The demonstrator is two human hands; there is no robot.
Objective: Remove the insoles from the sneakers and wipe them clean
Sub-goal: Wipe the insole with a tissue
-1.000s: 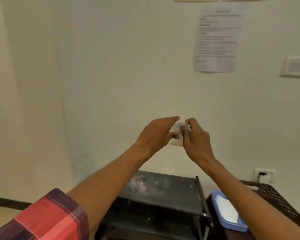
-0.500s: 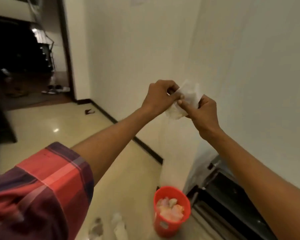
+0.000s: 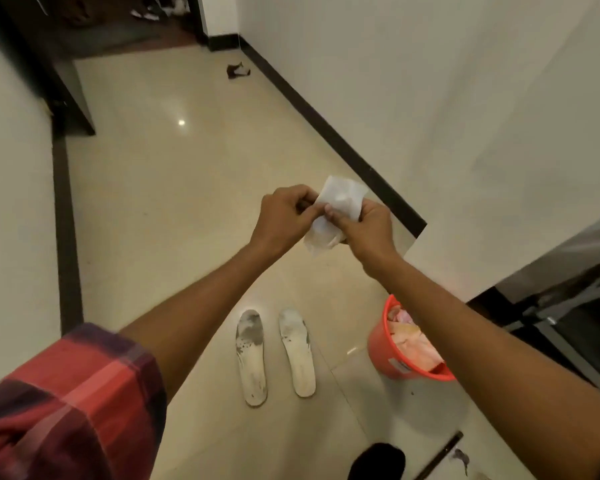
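Left wall: plain, with a dark skirting strip along its foot.
Floor: pale glossy tile, open and bare through the middle of the corridor up to a dark doorway at the top.
Sleeve: red plaid, lower left corner.
Left hand: raised over the floor, fingers closed on the left edge of a wipe.
Wipe: white, crumpled, held between both hands, well above the floor.
Right hand: fingers pinching the right side of the wipe, touching the left hand's fingers.
Two insoles: white with grey soiling, lying flat on the floor side by side below the hands, a narrow gap between them, toes pointing away.
Bucket: orange, just right of the insoles, holding pinkish cloth, its rim partly behind the right forearm.
Right wall: white, with dark skirting.
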